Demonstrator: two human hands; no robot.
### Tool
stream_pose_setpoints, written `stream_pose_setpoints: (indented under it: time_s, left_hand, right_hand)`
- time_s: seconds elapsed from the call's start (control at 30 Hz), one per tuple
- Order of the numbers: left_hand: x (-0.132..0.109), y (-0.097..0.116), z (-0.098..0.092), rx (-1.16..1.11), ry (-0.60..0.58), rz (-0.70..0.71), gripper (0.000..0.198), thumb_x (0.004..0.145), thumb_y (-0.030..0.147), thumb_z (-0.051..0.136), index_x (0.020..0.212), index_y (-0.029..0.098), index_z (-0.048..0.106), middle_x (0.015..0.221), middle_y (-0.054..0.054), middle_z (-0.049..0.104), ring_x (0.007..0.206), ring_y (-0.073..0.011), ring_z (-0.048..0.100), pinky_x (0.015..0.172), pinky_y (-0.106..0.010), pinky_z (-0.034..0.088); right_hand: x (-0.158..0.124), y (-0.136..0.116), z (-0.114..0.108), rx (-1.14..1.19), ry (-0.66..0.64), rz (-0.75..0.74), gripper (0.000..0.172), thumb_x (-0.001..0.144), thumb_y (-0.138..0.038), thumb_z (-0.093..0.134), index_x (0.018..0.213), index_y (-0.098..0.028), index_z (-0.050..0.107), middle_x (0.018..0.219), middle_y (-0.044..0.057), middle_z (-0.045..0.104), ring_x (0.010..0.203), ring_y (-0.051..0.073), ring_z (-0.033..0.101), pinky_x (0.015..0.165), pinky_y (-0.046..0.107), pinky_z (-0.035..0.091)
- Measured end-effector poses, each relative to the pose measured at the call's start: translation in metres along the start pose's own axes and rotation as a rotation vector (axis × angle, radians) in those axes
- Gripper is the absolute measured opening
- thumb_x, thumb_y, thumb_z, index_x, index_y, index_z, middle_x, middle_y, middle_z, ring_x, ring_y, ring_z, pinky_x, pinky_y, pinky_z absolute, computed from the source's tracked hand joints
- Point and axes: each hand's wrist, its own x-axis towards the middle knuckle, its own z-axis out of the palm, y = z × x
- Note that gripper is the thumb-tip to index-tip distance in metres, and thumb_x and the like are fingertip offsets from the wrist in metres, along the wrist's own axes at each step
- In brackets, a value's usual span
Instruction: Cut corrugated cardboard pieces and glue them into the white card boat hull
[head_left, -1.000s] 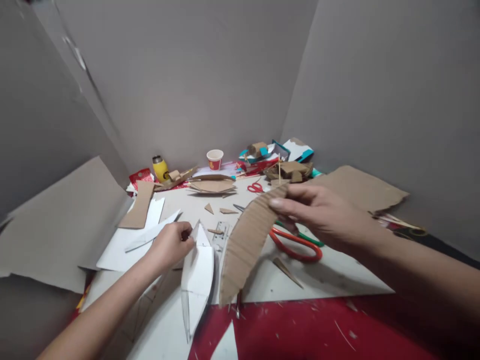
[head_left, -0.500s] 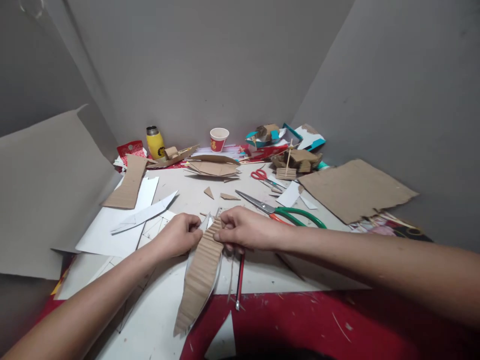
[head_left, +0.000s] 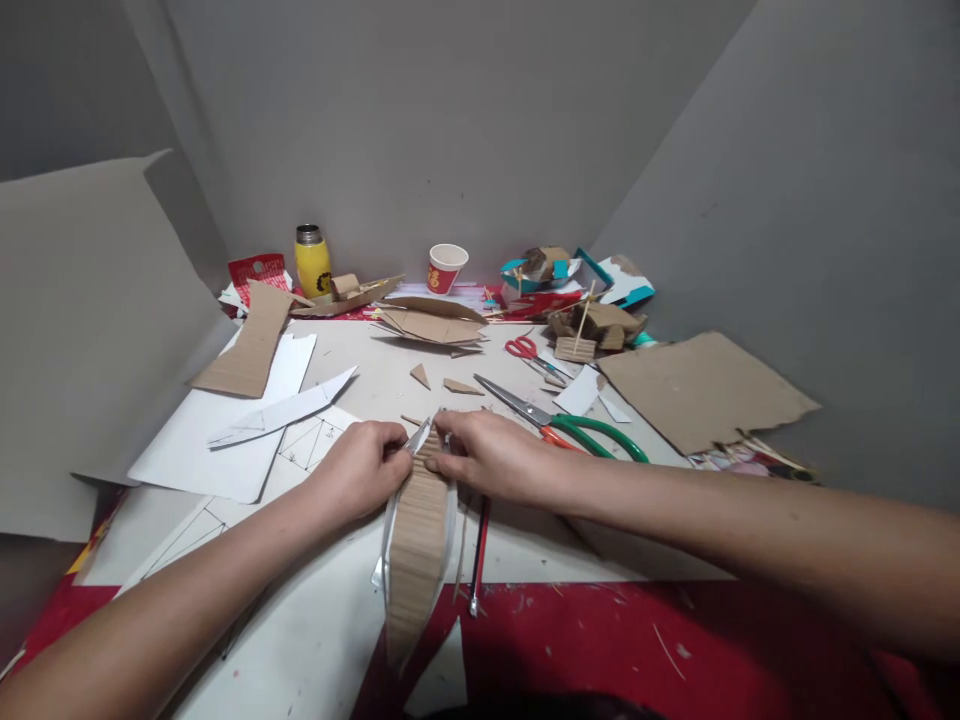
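A long brown corrugated cardboard strip [head_left: 417, 548] lies lengthwise on a pointed white paper boat shape [head_left: 388, 556], whose edges show along both sides of it. My left hand [head_left: 358, 468] is closed on the far end of the white shape and the strip from the left. My right hand [head_left: 491, 457] pinches the same far end from the right. Both hands meet at the tip, near the middle of the table.
Large green-and-orange scissors [head_left: 566, 427] lie just right of my right hand, small red scissors [head_left: 520, 347] farther back. A red pen [head_left: 479, 558] lies beside the strip. A torn cardboard sheet [head_left: 701, 385] is at right, white paper sheets [head_left: 225, 440] at left, a yellow bottle [head_left: 312, 260] and a red cup [head_left: 446, 267] at the back.
My right hand brought the cardboard strip down from the air onto the white shape. Both hands now press it in line with the shape, and the pair has turned straighter.
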Motion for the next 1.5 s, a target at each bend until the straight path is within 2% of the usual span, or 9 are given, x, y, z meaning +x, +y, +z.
stream_pose_setpoints:
  time_s: [0.1, 0.23, 0.47, 0.63, 0.77, 1.03, 1.2, 1.33, 1.5]
  left_hand:
    - [0.000, -0.001, 0.001, 0.021, 0.011, 0.014, 0.020, 0.075, 0.017, 0.046, 0.056, 0.021, 0.042, 0.052, 0.004, 0.043, 0.051, -0.0115, 0.038, 0.049, -0.028, 0.022]
    - [-0.001, -0.002, 0.003, 0.044, 0.027, 0.012, 0.023, 0.076, 0.017, 0.046, 0.055, 0.022, 0.038, 0.050, 0.005, 0.039, 0.049, -0.0115, 0.036, 0.049, -0.028, 0.022]
    - [-0.002, 0.001, 0.003, 0.048, 0.039, 0.005, 0.022, 0.079, 0.019, 0.046, 0.057, 0.021, 0.043, 0.051, 0.005, 0.043, 0.049, -0.0118, 0.038, 0.050, -0.027, 0.026]
    - [-0.005, 0.006, 0.004, 0.039, 0.053, 0.018, 0.022, 0.082, 0.022, 0.046, 0.061, 0.021, 0.052, 0.054, 0.002, 0.051, 0.052, -0.0134, 0.043, 0.052, -0.027, 0.029]
    - [-0.005, 0.008, 0.006, 0.023, 0.056, 0.025, 0.018, 0.083, 0.021, 0.046, 0.081, 0.020, 0.064, 0.068, -0.002, 0.064, 0.060, -0.0158, 0.053, 0.057, -0.028, 0.034]
    - [0.000, 0.008, 0.010, 0.009, 0.049, 0.084, 0.022, 0.082, 0.019, 0.046, 0.068, 0.020, 0.063, 0.067, -0.002, 0.065, 0.063, -0.0165, 0.055, 0.059, -0.028, 0.035]
    - [0.001, 0.006, 0.011, -0.015, 0.056, 0.116, 0.027, 0.086, 0.021, 0.044, 0.065, 0.020, 0.061, 0.068, -0.003, 0.064, 0.066, -0.0171, 0.056, 0.061, -0.029, 0.036]
    - [0.000, 0.006, 0.011, -0.034, 0.058, 0.104, 0.028, 0.088, 0.025, 0.043, 0.068, 0.020, 0.062, 0.069, -0.003, 0.066, 0.066, -0.0167, 0.057, 0.061, -0.028, 0.037]
    - [0.000, 0.007, 0.010, -0.056, 0.031, 0.081, 0.032, 0.090, 0.028, 0.042, 0.068, 0.020, 0.063, 0.065, -0.002, 0.065, 0.062, -0.0156, 0.056, 0.058, -0.028, 0.036]
  right_hand:
    - [-0.002, 0.000, 0.003, -0.126, 0.045, -0.013, 0.017, 0.085, -0.026, 0.055, 0.098, -0.015, 0.058, 0.080, 0.009, 0.066, 0.068, 0.021, 0.056, 0.055, 0.027, 0.023]
    - [-0.002, 0.004, 0.008, -0.233, 0.090, -0.032, 0.030, 0.085, -0.029, 0.057, 0.112, -0.018, 0.051, 0.073, 0.004, 0.066, 0.066, 0.021, 0.058, 0.055, 0.026, 0.023]
    - [0.001, 0.017, 0.014, 0.082, 0.137, 0.015, 0.048, 0.079, -0.032, 0.064, 0.119, -0.019, 0.042, 0.065, -0.004, 0.057, 0.062, 0.016, 0.054, 0.056, 0.024, 0.031]
    - [0.001, 0.021, 0.010, 0.399, -0.011, 0.042, 0.015, 0.084, -0.032, 0.056, 0.086, -0.017, 0.053, 0.055, -0.005, 0.048, 0.051, 0.012, 0.047, 0.048, 0.022, 0.032]
    - [0.001, 0.021, 0.010, 0.590, -0.150, 0.075, 0.006, 0.083, -0.020, 0.050, 0.077, -0.018, 0.051, 0.054, -0.007, 0.046, 0.044, 0.010, 0.048, 0.043, 0.020, 0.034]
    - [0.006, 0.024, 0.020, 0.575, -0.072, 0.055, 0.009, 0.080, -0.023, 0.057, 0.074, -0.016, 0.055, 0.057, -0.007, 0.045, 0.046, 0.008, 0.045, 0.043, 0.019, 0.034]
    - [0.006, 0.023, 0.018, 0.637, -0.113, 0.076, 0.019, 0.083, -0.031, 0.055, 0.070, -0.017, 0.051, 0.051, -0.008, 0.042, 0.041, 0.008, 0.047, 0.038, 0.018, 0.034]
    - [0.001, 0.020, 0.007, 0.678, -0.249, 0.050, 0.006, 0.081, -0.015, 0.049, 0.077, -0.017, 0.053, 0.056, -0.007, 0.048, 0.045, 0.009, 0.055, 0.041, 0.017, 0.037]
    - [-0.001, 0.018, 0.004, 0.665, -0.212, 0.068, 0.013, 0.078, -0.008, 0.046, 0.071, -0.018, 0.051, 0.052, -0.007, 0.049, 0.046, 0.010, 0.056, 0.043, 0.017, 0.039]
